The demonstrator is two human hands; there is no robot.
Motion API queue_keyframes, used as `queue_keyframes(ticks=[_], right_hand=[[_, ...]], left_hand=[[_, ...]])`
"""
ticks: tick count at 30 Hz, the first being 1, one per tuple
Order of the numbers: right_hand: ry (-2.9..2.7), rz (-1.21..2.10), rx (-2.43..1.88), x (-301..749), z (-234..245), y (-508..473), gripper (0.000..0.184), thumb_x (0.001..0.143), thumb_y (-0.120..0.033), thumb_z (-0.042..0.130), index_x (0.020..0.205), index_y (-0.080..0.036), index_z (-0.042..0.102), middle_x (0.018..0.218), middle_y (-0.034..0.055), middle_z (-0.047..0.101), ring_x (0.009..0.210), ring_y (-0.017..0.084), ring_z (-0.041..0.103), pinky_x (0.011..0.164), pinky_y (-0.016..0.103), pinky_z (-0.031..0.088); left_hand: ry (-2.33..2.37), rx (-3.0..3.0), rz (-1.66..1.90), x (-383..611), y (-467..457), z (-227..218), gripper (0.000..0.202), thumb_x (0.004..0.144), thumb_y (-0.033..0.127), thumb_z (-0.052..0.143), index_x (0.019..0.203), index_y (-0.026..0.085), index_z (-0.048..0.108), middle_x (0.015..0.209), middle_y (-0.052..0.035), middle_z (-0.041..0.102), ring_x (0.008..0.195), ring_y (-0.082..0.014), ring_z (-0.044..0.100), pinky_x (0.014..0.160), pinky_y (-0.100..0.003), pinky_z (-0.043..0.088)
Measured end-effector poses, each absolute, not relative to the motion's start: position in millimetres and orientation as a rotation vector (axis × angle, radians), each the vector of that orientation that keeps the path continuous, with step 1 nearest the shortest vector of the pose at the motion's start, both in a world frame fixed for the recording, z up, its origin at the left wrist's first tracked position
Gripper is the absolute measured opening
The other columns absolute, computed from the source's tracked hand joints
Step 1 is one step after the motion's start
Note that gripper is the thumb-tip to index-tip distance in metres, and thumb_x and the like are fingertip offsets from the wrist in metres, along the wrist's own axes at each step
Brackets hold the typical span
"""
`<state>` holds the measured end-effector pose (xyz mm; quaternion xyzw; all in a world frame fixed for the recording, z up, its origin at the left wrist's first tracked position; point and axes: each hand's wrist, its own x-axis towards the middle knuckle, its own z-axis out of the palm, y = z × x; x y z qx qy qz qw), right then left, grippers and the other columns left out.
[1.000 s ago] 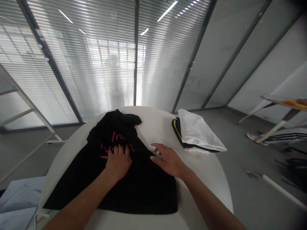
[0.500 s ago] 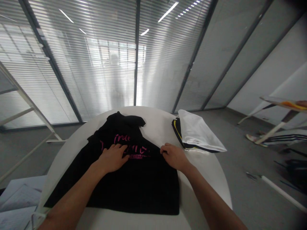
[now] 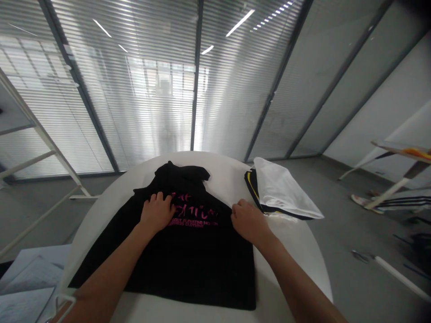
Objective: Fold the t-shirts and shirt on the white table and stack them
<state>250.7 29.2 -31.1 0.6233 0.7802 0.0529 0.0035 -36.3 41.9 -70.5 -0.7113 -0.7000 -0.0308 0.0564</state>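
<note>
A black T-shirt (image 3: 195,260) with pink lettering lies partly bunched on a white round table (image 3: 229,172). My left hand (image 3: 156,213) rests on its chest by the left end of the print, fingers curled into the cloth and the thumb beside the letters. At the shirt's right edge, my right hand (image 3: 247,220) has its fingers closed on the fabric. The lower part of the shirt spreads flat toward me, while its collar and sleeve end lies crumpled at the far side.
Folded white and black clothing (image 3: 286,190) with a yellow stripe lies at the table's right. Papers (image 3: 32,273) are at lower left, near a white metal frame (image 3: 55,148). Blinds (image 3: 151,112) behind glass stand beyond the table. Another table (image 3: 400,148) is at right.
My left hand has shifted up and left over the print, its fingers more curled, uncovering more lettering. My right hand stays at the shirt's right edge. The view has shifted slightly.
</note>
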Motion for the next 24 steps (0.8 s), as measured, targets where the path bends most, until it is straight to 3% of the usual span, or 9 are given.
queue_keyframes(ticks=[6, 10, 13, 17, 21, 24], right_hand=[[2.92, 0.142, 1.564, 193, 2, 45, 0.025, 0.089, -0.024, 0.048, 0.107, -0.021, 0.065, 0.12, 0.0114, 0.059, 0.107, 0.025, 0.054, 0.092, 0.04, 0.04], [3.146, 0.119, 1.279, 150, -14, 76, 0.031, 0.088, -0.025, 0.048, 0.115, -0.021, 0.064, 0.142, 0.0087, 0.047, 0.131, 0.027, 0.037, 0.105, 0.045, 0.031], [3.116, 0.075, 1.246, 131, -34, 99, 0.032, 0.088, -0.023, 0.048, 0.114, -0.02, 0.065, 0.142, 0.0088, 0.049, 0.133, 0.028, 0.036, 0.106, 0.048, 0.029], [3.039, -0.109, 1.426, 131, -48, 122, 0.04, 0.087, -0.022, 0.045, 0.125, -0.018, 0.059, 0.132, 0.011, 0.055, 0.118, 0.027, 0.051, 0.102, 0.046, 0.036], [2.978, -0.347, 1.767, 164, -43, 149, 0.052, 0.089, -0.024, 0.042, 0.139, -0.013, 0.044, 0.146, 0.0136, 0.04, 0.123, 0.023, 0.049, 0.101, 0.034, 0.039], [2.685, -0.335, 2.239, 203, -34, 167, 0.049, 0.09, -0.028, 0.04, 0.136, -0.012, 0.047, 0.145, 0.0169, 0.038, 0.12, 0.027, 0.052, 0.1, 0.036, 0.04]], left_hand=[[-2.131, -2.09, -0.145, -32, 47, -76, 0.04, 0.089, 0.042, 0.039, 0.114, 0.019, 0.06, 0.11, -0.0151, 0.053, 0.104, -0.0316, 0.05, 0.083, -0.044, 0.041], [-2.134, -2.084, -0.152, -32, 49, -77, 0.04, 0.089, 0.042, 0.04, 0.115, 0.019, 0.059, 0.11, -0.0149, 0.053, 0.103, -0.0317, 0.05, 0.083, -0.043, 0.04], [-2.132, -2.08, -0.164, -32, 50, -78, 0.04, 0.089, 0.042, 0.04, 0.116, 0.02, 0.059, 0.109, -0.0146, 0.053, 0.103, -0.0314, 0.049, 0.083, -0.043, 0.04], [-2.135, -2.08, -0.173, -32, 52, -79, 0.04, 0.089, 0.041, 0.039, 0.117, 0.021, 0.059, 0.107, -0.0136, 0.053, 0.102, -0.0309, 0.05, 0.082, -0.042, 0.04], [-2.139, -2.081, -0.165, -33, 55, -80, 0.039, 0.089, 0.041, 0.039, 0.114, 0.02, 0.059, 0.106, -0.0127, 0.053, 0.1, -0.03, 0.05, 0.081, -0.041, 0.04], [-2.162, -2.073, -0.152, -33, 57, -80, 0.039, 0.089, 0.042, 0.039, 0.115, 0.021, 0.058, 0.107, -0.0123, 0.053, 0.101, -0.0298, 0.05, 0.081, -0.041, 0.041]])
